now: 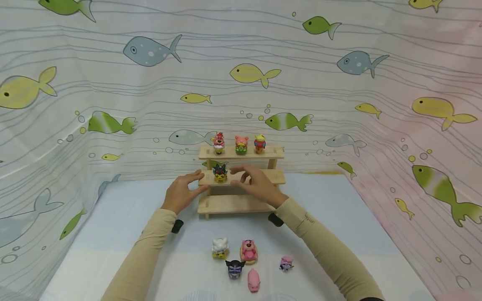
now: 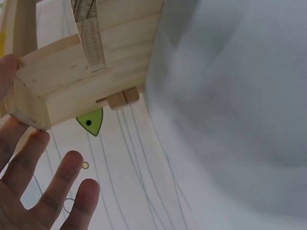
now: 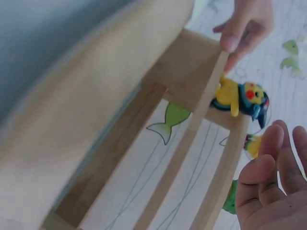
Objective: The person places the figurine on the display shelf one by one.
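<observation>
Placement step, by my read: figures are going from the counter (image 1: pixel 124 217) up onto the wooden step shelf (image 1: pixel 241 179).

- Left hand (image 1: pixel 183 192): fingers are lying loosely spread and holding nothing. The thumb side is touching the left end of the middle step; the left wrist view shows it against the plank's end.
- Right hand (image 1: pixel 255 183): hovering over the middle step just right of the yellow figure with the dark cap (image 1: pixel 220 172). Fingers are relaxed and a little curled, nothing between them. Apart from the figure, not touching it, as far as the head view tells.
- That yellow figure is standing upright on the middle step, left of centre. The right wrist view confirms it is sitting on the plank.
- Top step is carrying three figures (image 1: pixel 239 144) in a row. Bottom step is showing nothing on it.
- Five loose figures (image 1: pixel 246 262) are waiting on the counter in front of the shelf, near the person, well apart from both hands.

Judgement: about four of nine placed, so roughly halfway. Next move likely calls for pulling a hand back to the near cluster and pinching one figure. It then goes upright beside the yellow one without knocking it.
</observation>
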A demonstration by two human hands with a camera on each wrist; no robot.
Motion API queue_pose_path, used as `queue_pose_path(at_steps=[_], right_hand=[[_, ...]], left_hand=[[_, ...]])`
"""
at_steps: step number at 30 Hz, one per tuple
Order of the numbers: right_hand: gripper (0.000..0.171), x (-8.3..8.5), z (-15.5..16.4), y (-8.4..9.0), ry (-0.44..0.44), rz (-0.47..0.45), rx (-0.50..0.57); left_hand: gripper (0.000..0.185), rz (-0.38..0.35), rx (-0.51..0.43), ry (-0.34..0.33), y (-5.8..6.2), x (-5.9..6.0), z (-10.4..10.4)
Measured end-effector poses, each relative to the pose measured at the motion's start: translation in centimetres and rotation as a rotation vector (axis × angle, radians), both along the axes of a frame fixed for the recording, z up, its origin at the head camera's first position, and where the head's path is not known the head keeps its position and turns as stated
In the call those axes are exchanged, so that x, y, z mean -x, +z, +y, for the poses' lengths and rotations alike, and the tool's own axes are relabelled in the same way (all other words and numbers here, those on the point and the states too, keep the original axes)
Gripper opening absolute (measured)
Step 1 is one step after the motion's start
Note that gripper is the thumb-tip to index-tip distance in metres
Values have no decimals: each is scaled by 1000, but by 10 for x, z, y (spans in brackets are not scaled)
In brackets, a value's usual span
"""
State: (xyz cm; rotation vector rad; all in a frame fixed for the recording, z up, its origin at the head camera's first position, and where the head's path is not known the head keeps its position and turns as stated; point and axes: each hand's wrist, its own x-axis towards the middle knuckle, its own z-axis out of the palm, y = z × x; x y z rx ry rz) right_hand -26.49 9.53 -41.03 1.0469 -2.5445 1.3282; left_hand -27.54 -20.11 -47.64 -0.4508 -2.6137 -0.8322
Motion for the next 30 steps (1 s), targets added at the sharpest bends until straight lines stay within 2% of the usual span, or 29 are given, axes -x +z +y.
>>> queue_pose_path(at_steps=[7, 17, 22, 30], right_hand=[[38, -30, 26, -14, 45, -80, -31], [34, -77, 63, -25, 85, -105, -74], [35, -95, 80, -33, 58, -90, -131], [39, -122, 104, -40, 10, -118, -163]], left_hand=[[65, 2, -3, 4, 0, 1, 0], [63, -9, -7, -4, -3, 2, -2], [64, -13, -13, 5, -2, 1, -2], [66, -17, -19, 7, -4, 2, -2]])
